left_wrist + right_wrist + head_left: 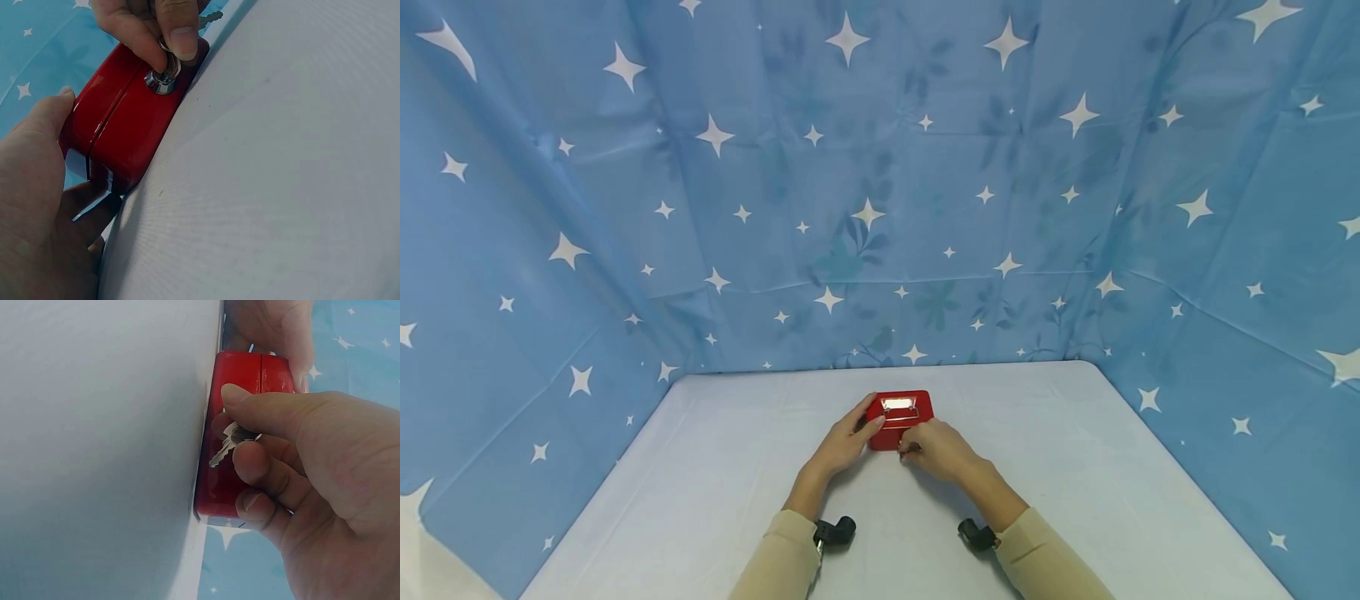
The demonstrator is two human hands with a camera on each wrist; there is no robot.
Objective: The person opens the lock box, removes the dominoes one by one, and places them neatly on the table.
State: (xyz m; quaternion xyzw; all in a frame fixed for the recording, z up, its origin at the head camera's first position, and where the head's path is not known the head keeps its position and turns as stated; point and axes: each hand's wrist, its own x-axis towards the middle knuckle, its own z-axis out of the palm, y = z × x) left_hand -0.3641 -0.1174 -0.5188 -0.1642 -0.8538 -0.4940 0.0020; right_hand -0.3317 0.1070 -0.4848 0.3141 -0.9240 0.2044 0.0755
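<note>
A small red metal cash box (886, 440) lies on the table, a wire handle (917, 414) on its lid. At its left end my left hand (841, 443) holds it, thumb on the lid and fingers around the side. My right hand (946, 450) is at the box's front, where thumb and finger pinch a key (174, 66) at the round silver lock (160, 85). A second key (221, 452) dangles beside those fingers. How deep the pinched key sits in the lock is hidden by the fingers.
A white cloth covers the table (737, 467). Blue star-patterned curtains (880, 167) enclose its back and sides. Black wrist cameras sit on the left wrist (837, 532) and the right wrist (976, 535).
</note>
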